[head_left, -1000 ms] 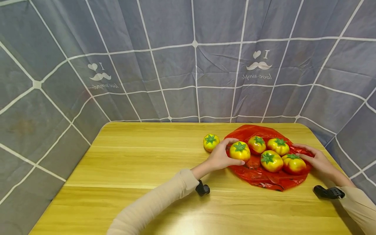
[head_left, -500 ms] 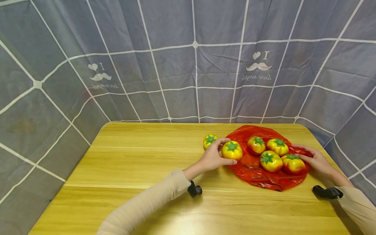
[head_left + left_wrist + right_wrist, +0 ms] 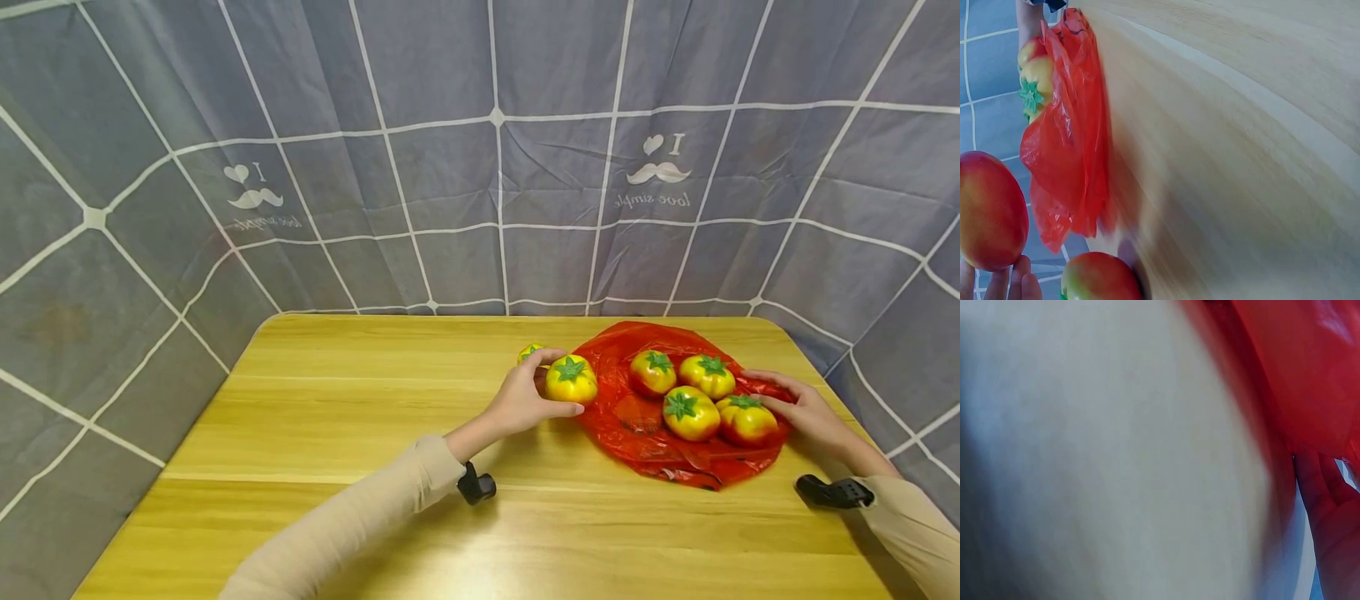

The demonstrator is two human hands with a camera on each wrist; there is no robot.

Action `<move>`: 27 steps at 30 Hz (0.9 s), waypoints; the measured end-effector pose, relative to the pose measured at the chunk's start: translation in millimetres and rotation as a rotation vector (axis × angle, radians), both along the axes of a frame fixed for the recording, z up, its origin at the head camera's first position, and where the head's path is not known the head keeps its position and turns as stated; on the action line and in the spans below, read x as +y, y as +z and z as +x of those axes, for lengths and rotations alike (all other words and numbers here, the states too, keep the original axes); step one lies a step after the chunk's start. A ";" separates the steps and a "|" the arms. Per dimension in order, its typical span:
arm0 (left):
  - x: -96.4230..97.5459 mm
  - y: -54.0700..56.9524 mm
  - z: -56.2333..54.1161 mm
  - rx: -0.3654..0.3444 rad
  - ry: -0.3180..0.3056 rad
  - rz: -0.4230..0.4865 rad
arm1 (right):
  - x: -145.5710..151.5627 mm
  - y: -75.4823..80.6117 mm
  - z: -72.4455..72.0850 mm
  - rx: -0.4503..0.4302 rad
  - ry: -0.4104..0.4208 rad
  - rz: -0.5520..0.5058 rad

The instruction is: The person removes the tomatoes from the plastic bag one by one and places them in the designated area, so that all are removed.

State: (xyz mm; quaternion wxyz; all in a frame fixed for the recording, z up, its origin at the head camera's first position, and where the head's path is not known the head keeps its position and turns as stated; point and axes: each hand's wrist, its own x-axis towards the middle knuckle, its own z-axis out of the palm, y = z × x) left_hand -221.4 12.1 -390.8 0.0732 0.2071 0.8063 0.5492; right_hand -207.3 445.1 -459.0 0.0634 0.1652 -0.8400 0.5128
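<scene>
In the head view my left hand (image 3: 521,398) grips a yellow-red tomato (image 3: 572,380) with a green star-shaped top, at the left edge of a red plastic bag (image 3: 637,454). The left wrist view shows the held tomato's red-orange side (image 3: 991,212) above the fingertips. Behind my left hand, a second tomato (image 3: 529,353) on the table is partly hidden. Several more tomatoes (image 3: 692,413) sit on the flattened bag. My right hand (image 3: 813,417) holds the bag's right side, its thumb beside the nearest tomato (image 3: 747,421). Red plastic (image 3: 1310,375) covers part of its fingers in the right wrist view.
Everything stands on a light wooden table (image 3: 322,400). A grey curtain (image 3: 435,183) with white grid lines hangs behind the table and round its sides. Black straps with small cameras sit at both wrists, the left one (image 3: 476,483) close over the tabletop.
My left hand has moved left with the tomato, from over the bag to its left edge, now covering more of the tomato on the table. The right hand stays in place.
</scene>
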 end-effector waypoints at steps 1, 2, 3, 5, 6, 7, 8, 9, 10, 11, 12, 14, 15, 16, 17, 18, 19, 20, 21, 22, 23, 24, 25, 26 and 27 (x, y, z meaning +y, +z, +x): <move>-1.3 0.0 -0.2 0.001 0.002 0.006 | -0.2 -0.1 0.2 -0.007 0.002 -0.005; -2.6 0.1 -0.3 0.003 0.004 0.011 | -0.2 -0.3 0.3 -0.011 0.001 -0.007; -3.8 0.3 -0.6 0.007 0.006 0.017 | -0.2 -0.5 0.4 -0.017 0.003 -0.012; -6.3 1.1 -0.8 0.018 0.012 0.025 | -0.2 -0.6 0.5 -0.019 0.007 -0.016; -7.6 1.2 -1.2 0.023 0.015 0.027 | -0.1 -0.7 0.5 -0.017 0.008 -0.016; -9.0 1.8 -1.3 0.028 0.017 0.029 | 0.0 -0.8 0.4 -0.017 0.008 -0.018; -10.5 2.5 -1.2 0.030 0.019 0.030 | 0.2 -0.8 0.3 -0.014 0.008 -0.015; -12.0 3.2 -1.4 0.033 0.020 0.031 | 0.2 -0.7 0.2 -0.012 0.007 -0.013; -13.5 3.8 -1.5 0.036 0.022 0.029 | 0.2 -0.5 0.2 -0.007 0.004 -0.006; -15.2 4.4 -1.8 0.039 0.021 0.028 | 0.3 -0.3 0.2 -0.004 0.001 0.002; -16.8 4.9 -2.3 0.045 0.021 0.026 | 0.3 0.0 0.2 -0.003 -0.001 0.008; -20.2 6.5 -2.7 0.049 0.022 0.021 | 0.5 0.4 0.5 0.004 -0.008 0.024; -21.9 6.9 -3.4 0.051 0.023 0.017 | 0.6 0.5 0.5 0.003 -0.009 0.027; -23.6 7.4 -3.8 0.057 0.024 0.015 | 0.7 0.6 0.7 0.006 -0.011 0.033; -25.3 8.0 -4.3 0.057 0.027 0.011 | 0.8 0.7 0.8 0.009 -0.012 0.036; -27.1 8.6 -4.7 0.057 0.030 0.010 | 0.8 0.9 1.1 0.009 -0.013 0.034; -28.9 9.0 -5.0 0.055 0.032 0.010 | 0.8 0.9 1.2 0.010 -0.015 0.034; -30.7 9.2 -5.4 0.059 0.036 0.008 | 1.1 1.0 1.2 0.009 -0.008 0.027; -32.5 9.7 -5.8 0.064 0.039 0.008 | 1.1 1.1 1.3 0.009 -0.009 0.023; -34.3 10.1 -5.9 0.066 0.043 0.008 | 1.0 1.2 1.4 0.013 -0.009 0.024; -36.1 9.9 -6.5 0.065 0.049 0.005 | 1.0 1.1 1.2 0.014 -0.007 0.021; -37.9 9.6 -6.9 0.070 0.053 0.006 | 1.1 0.9 1.0 0.014 -0.004 0.019; -39.7 9.5 -7.1 0.071 0.058 0.006 | 1.1 0.7 0.7 0.013 -0.001 0.018; -41.5 9.5 -7.3 0.074 0.065 0.004 | 1.0 0.5 0.3 0.013 0.003 0.018; -43.3 9.6 -7.5 0.073 0.069 0.007 | 0.8 0.2 0.1 0.012 -0.001 0.021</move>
